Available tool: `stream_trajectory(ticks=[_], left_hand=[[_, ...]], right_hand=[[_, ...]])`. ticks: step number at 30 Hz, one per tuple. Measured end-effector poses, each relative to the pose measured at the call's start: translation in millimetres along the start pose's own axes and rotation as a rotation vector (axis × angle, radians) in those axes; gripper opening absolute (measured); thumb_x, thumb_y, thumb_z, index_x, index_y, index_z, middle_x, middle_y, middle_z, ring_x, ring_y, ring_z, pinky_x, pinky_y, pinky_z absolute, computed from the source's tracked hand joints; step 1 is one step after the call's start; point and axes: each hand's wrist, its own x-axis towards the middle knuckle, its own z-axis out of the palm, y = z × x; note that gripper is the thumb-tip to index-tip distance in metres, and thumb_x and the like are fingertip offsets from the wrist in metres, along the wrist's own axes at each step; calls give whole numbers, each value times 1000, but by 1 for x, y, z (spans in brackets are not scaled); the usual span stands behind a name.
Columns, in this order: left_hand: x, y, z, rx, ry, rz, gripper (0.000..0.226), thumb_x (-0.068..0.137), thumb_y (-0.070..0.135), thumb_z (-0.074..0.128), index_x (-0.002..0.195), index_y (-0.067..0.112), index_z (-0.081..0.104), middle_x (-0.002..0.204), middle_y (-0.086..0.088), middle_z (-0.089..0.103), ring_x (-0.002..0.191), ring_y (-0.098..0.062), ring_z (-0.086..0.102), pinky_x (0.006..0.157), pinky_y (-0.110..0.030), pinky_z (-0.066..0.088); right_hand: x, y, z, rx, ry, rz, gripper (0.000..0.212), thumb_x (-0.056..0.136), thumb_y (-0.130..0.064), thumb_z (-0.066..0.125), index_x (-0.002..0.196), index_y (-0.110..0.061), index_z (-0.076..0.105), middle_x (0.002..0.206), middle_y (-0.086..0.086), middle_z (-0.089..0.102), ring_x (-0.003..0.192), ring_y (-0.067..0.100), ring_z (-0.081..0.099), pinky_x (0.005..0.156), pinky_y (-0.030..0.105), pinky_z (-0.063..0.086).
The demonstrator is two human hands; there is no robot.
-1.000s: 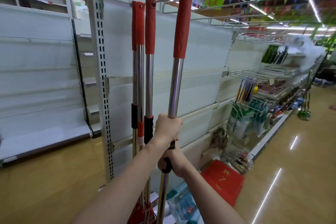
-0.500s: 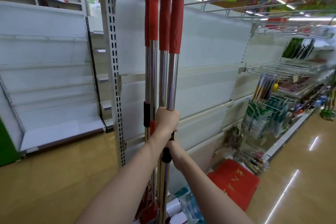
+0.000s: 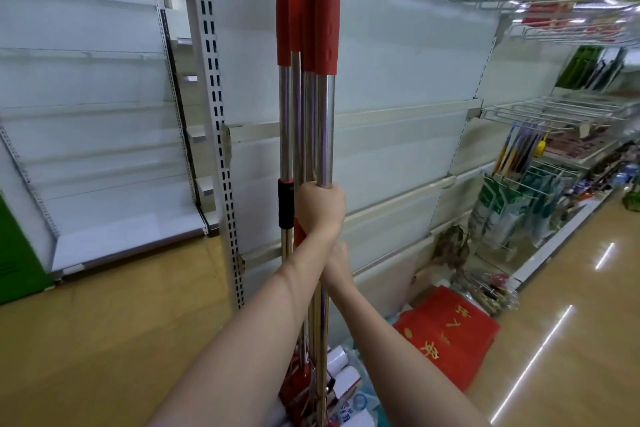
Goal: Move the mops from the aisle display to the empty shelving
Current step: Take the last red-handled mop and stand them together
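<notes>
Three mops [image 3: 325,128] with shiny metal poles and red top grips stand upright in a tight bundle straight ahead of me. My left hand [image 3: 320,206] grips the nearest pole about halfway up. My right hand [image 3: 339,262] holds the poles just below it, mostly hidden behind my left wrist. The mop heads [image 3: 304,388] are red and sit low by the floor, partly hidden by my arms. Behind the poles stands empty white shelving [image 3: 398,87] with a slotted upright post [image 3: 216,114].
Another empty white shelf unit [image 3: 104,156] stands at the left with a low base shelf. A red mat [image 3: 450,333] and packaged goods lie on the floor at the right. Stocked racks [image 3: 540,194] run down the right side beside the wooden aisle floor.
The held mop has swung left and closed up against the other two poles. The view has moved nearer the shelving, so the red grips reach the top edge.
</notes>
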Motion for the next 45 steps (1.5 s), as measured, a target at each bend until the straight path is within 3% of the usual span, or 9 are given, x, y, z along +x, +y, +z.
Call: stream_trajectory(ticks=[3,9,18,23,26,31,33,39,45], left_hand=[[-2,-3,3,-7,7,23,32,87,10,57,56,18,50,69,-10,67,77,-38,68,72,-39,58],[-3,-6,3,54,-19,56,25,78,18,55,54,15,49,61,-10,63,69,-40,68,65,-41,58],[-2,-10,-28,506,-107,328,16,85,26,58,92,12,52,78,-1,56,76,-27,54,66,-34,41],[11,-31,-21,409,34,452,67,75,21,69,133,8,37,131,-14,44,121,-33,45,99,-43,47],[15,-38,-12,196,-24,385,93,80,15,68,157,8,16,157,-14,27,147,-30,26,123,-45,27],[15,-44,4,28,-57,318,92,89,5,61,162,9,4,170,-8,11,156,-20,7,113,-2,-4],[18,-44,9,41,-44,329,91,90,5,60,162,8,5,170,-9,9,157,-20,6,117,-8,-4],[11,-41,19,23,-22,321,94,88,4,62,162,6,3,170,-13,3,157,-25,0,128,-36,2],[-13,-42,26,50,38,322,98,87,6,65,161,4,1,169,-18,-4,157,-28,-5,126,-34,-3]], right_hand=[[-2,5,-2,-52,23,-4,11,94,-21,61,93,-11,64,79,-7,63,73,5,57,55,19,42],[-5,4,-3,-93,123,5,33,81,-39,69,106,-19,62,97,-4,67,85,8,62,60,26,47],[-1,5,6,-104,160,-135,23,79,-38,68,91,-23,56,95,0,60,83,14,59,63,33,48],[0,14,20,10,208,-131,29,84,-39,69,108,-28,58,99,-9,67,89,5,64,77,39,56],[0,16,22,57,198,-144,33,86,-38,67,116,-28,59,97,-15,68,89,-3,63,74,26,54],[8,16,15,-78,172,-236,25,85,-30,53,96,-11,64,71,-20,52,70,-12,55,56,7,36],[11,19,9,-92,143,-228,6,89,-19,59,86,-15,60,65,-18,50,64,-12,55,52,8,36],[16,21,-4,-116,78,-224,13,86,-18,67,78,-22,59,60,-12,57,56,-3,55,49,12,37],[-8,15,-20,-64,108,-161,29,87,-17,65,69,-33,50,60,-13,51,52,-5,49,49,12,34]])
